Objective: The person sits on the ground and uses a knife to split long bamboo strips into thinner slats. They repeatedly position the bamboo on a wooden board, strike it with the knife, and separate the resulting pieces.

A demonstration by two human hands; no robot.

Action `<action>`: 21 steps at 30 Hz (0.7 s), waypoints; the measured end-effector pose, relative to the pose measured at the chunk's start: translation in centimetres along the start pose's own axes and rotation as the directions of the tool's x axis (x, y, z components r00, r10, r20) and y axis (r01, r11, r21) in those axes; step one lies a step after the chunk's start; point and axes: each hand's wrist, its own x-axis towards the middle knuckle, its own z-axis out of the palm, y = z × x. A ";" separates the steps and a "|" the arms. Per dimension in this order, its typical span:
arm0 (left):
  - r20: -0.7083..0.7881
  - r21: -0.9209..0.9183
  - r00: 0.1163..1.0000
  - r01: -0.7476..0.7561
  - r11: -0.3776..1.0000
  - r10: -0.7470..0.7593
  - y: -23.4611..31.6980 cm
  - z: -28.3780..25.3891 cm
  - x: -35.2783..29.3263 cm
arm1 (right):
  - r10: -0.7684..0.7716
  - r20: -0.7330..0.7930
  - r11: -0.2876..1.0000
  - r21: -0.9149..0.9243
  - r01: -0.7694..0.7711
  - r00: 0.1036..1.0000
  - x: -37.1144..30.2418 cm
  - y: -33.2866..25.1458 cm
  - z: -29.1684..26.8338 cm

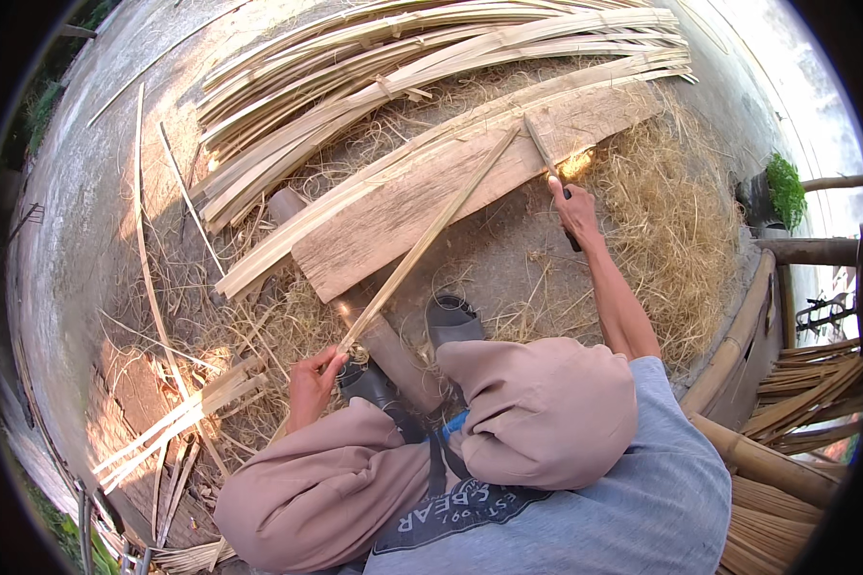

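My left hand (314, 380) pinches the near end of a long, thin bamboo strip (430, 234). The strip slants up and away to the right, across a wide wooden board (393, 230). In my right hand (575, 211), the fingers are wrapped round the dark handle of a knife (539, 144). The blade points away from me over the far right part of the board, its tip close to the strip's far end. Whether blade and strip touch I cannot tell. Long pale bamboo slats (355, 203) lie along the board's far edge.
Beyond the board lies a big pile of split bamboo (431, 67). Curly shavings (671, 211) heap up at the right. Short pale strips (184, 417) lie at the left. Bamboo poles (767, 462) and more bundled strips (805, 393) are at the right edge, near a potted plant (784, 192).
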 end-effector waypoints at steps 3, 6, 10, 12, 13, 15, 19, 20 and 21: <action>-0.047 0.026 0.999 -0.004 1.000 0.006 -1.7 0.1 -0.4 | -0.246 0.121 0.968 -0.022 0.251 0.962 -1.8 -1.2 1.2; -0.066 0.037 0.998 0.000 0.999 0.003 -1.1 0.4 -0.2 | -0.196 0.034 0.980 -0.031 0.197 0.980 -0.6 -1.1 0.9; -0.074 -0.062 0.997 -0.023 0.998 0.019 -3.0 0.4 0.1 | -0.023 0.053 0.999 -0.023 0.024 0.998 0.1 -2.0 0.4; -0.080 0.030 0.997 -0.002 1.000 0.004 -3.0 0.3 -0.9 | -0.171 0.026 0.982 -0.079 0.172 0.985 -2.2 -1.6 1.5; -0.094 0.023 0.995 -0.028 0.999 0.030 -3.1 0.5 -1.1 | -0.161 -0.010 0.982 -0.099 0.159 0.987 -2.4 -1.0 1.7; -0.132 0.008 0.987 -0.087 0.996 0.087 -2.7 0.9 -0.8 | 0.082 -0.008 0.993 0.088 -0.081 0.997 -1.3 -0.4 0.5; -0.081 0.057 0.997 -0.006 0.998 0.011 -1.5 0.3 -0.2 | 0.124 0.010 0.966 0.230 -0.123 0.992 -2.9 -1.6 1.7; -0.075 0.057 0.997 -0.013 0.998 0.017 -1.4 0.5 0.2 | -0.006 0.056 0.985 0.173 -0.003 0.998 -4.5 -1.7 2.6; -0.069 0.061 0.998 -0.002 0.998 0.006 -1.8 0.6 0.0 | -0.132 0.128 0.985 0.126 0.116 0.983 -7.3 -3.7 3.8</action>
